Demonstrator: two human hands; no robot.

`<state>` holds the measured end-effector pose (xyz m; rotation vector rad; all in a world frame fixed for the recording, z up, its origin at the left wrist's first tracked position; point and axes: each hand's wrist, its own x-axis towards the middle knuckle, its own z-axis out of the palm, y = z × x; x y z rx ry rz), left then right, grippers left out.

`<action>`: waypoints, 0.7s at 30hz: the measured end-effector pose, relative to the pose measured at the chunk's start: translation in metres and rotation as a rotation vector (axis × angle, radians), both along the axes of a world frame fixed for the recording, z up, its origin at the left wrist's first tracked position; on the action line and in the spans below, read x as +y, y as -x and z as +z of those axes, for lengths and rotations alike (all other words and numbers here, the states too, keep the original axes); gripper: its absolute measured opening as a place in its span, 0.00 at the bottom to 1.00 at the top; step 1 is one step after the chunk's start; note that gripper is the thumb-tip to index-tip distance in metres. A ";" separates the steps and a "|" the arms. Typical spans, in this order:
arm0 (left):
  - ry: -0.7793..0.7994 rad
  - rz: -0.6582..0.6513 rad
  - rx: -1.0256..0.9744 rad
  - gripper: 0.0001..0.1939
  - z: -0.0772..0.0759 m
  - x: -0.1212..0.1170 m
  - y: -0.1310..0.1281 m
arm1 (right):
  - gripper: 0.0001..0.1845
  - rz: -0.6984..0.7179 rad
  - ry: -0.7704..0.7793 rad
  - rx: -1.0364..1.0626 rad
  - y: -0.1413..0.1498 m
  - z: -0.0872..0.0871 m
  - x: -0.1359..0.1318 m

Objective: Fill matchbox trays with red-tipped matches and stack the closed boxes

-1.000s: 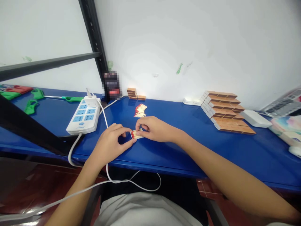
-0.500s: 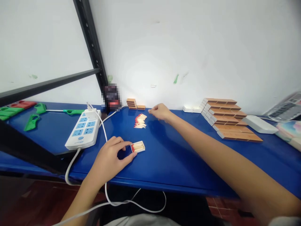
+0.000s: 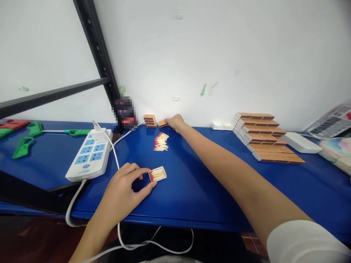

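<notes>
Between the thumb and forefinger of my left hand (image 3: 127,186) is a small white matchbox tray (image 3: 163,176), resting on the blue tabletop and holding red-tipped matches (image 3: 157,174). My right hand (image 3: 174,122) reaches to the back of the table, its fingers closed on the end of a brown matchbox sleeve (image 3: 162,124), which sits slightly turned. Just left of it stands a small stack of brown matchbox sleeves (image 3: 149,119). A loose heap of matches (image 3: 161,142) lies between the stack and the tray.
At the right rises a stepped stack of matchboxes (image 3: 263,137), with white trays (image 3: 222,126) by the wall. A white power strip (image 3: 90,151) and its cables lie left. Green lighters (image 3: 23,146) are beyond the black shelf frame (image 3: 95,47).
My right hand has moved left and back from beside the match heap to the single matchbox sleeve, which has turned a little. My left hand still holds the tray.
</notes>
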<state>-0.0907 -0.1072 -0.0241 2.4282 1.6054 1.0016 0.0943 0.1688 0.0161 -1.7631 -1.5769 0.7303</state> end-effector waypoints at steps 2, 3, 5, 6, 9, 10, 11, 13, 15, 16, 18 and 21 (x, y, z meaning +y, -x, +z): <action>-0.013 0.021 -0.008 0.14 0.000 0.000 0.000 | 0.14 0.070 -0.039 0.043 -0.013 0.009 -0.019; -0.019 0.036 -0.013 0.14 -0.001 0.000 0.001 | 0.15 0.115 -0.063 0.064 -0.022 0.012 -0.033; -0.032 0.064 -0.031 0.13 -0.001 0.000 0.000 | 0.17 0.215 -0.093 0.099 -0.042 0.015 -0.068; -0.037 0.076 -0.043 0.13 -0.001 0.000 0.000 | 0.19 0.297 -0.094 0.123 -0.052 0.015 -0.087; -0.054 0.103 -0.084 0.13 -0.002 0.000 -0.002 | 0.22 0.617 -0.027 0.288 -0.076 0.006 -0.145; -0.061 0.107 -0.092 0.14 -0.001 0.000 -0.003 | 0.23 0.637 -0.006 0.311 -0.080 0.002 -0.161; -0.069 0.109 -0.096 0.14 -0.001 0.000 -0.003 | 0.24 0.644 0.013 0.325 -0.081 -0.002 -0.173; -0.086 0.106 -0.097 0.14 0.000 -0.001 -0.004 | 0.23 0.647 0.035 0.333 -0.080 -0.007 -0.189; -0.095 0.101 -0.101 0.14 0.002 -0.002 -0.005 | 0.22 0.641 0.025 0.334 -0.075 -0.009 -0.193; -0.097 0.099 -0.105 0.14 0.003 -0.002 -0.005 | 0.22 0.635 0.012 0.334 -0.073 -0.009 -0.193; -0.104 0.097 -0.112 0.14 0.003 -0.003 -0.005 | 0.22 0.623 -0.017 0.331 -0.071 -0.008 -0.190; -0.126 0.109 -0.109 0.14 0.004 -0.003 -0.005 | 0.23 0.605 -0.042 0.332 -0.074 -0.008 -0.185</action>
